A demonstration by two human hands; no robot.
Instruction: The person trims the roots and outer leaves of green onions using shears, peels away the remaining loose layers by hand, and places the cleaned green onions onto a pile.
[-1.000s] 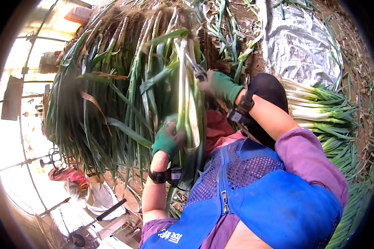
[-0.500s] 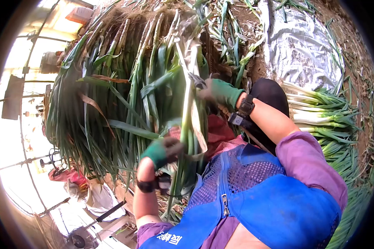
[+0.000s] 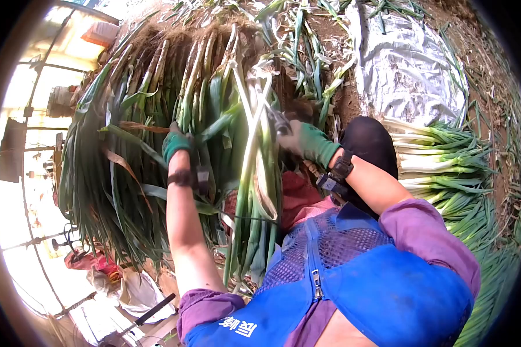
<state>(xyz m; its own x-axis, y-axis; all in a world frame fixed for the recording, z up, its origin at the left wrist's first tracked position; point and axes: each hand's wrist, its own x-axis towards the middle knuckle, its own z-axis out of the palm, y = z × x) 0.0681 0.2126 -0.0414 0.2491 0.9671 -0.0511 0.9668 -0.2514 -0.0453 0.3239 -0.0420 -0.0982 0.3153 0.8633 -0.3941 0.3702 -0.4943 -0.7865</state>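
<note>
My left hand [image 3: 178,143], in a green glove with dark fingers, reaches into a thick pile of unpeeled leeks [image 3: 133,156] and touches their stalks. Its fingers are partly hidden, so I cannot tell whether they close on a stalk. My right hand [image 3: 307,140], gloved the same way, is wrapped around a grey air blow gun [image 3: 279,121] whose nozzle points up and left. Just left of the nozzle, pale peeled leeks [image 3: 250,150] lie over the near edge of the pile, with a loose dry sheath hanging among them.
Rows of clean white-stemmed leeks [image 3: 434,156] lie to my right, beside a crumpled white sheet [image 3: 411,69]. Leaf scraps [image 3: 309,52] litter the soil ahead. My dark-clad knee [image 3: 369,141] is beside the right hand. Metal framing [image 3: 29,110] and a red-and-white bundle [image 3: 92,260] are at left.
My left hand has let go of the pale leek and moved up and left to the unpeeled pile. That leek now lies with the others. My right hand stays nearly in place.
</note>
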